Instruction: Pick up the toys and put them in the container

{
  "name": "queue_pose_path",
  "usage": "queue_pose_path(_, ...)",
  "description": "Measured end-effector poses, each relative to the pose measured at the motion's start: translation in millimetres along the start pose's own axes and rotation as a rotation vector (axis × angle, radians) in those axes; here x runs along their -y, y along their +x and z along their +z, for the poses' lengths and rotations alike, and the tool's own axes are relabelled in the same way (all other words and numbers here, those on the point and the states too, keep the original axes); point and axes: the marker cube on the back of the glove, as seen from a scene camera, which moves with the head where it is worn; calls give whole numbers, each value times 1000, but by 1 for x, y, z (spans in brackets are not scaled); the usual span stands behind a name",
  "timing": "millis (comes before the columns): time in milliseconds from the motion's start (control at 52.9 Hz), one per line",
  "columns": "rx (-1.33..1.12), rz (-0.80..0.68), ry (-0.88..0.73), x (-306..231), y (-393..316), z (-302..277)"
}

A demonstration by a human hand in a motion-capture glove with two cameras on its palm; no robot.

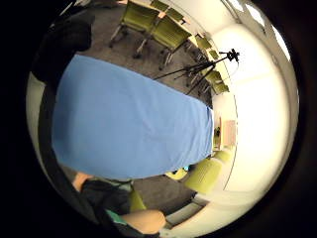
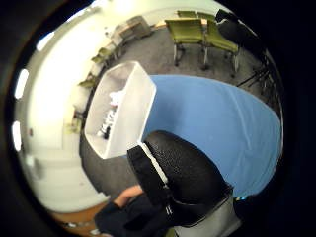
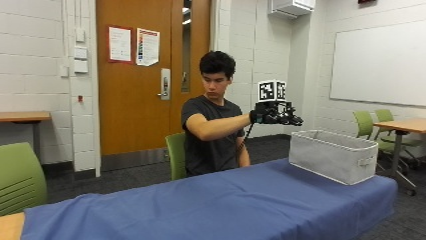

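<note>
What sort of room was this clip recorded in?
Probably a classroom or meeting room: a white wall-mounted whiteboard, green chairs at wooden desks, painted block walls and a wooden door.

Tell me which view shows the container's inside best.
The thumb side palm view: it looks down into the container, showing items inside. The outside view shows only its walls. The little finger side view misses it.

Even, bright ceiling light fills the room, and shadows stay soft on the blue table. The whiteboard catches a pale sheen. In both palm views the walls glare white, straight lines bow at the rim, and black rings everything.
</note>
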Motion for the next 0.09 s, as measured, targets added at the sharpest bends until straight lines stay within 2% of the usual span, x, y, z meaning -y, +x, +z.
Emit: queue_pose_path(95,18,15,-5,-5,11,5)
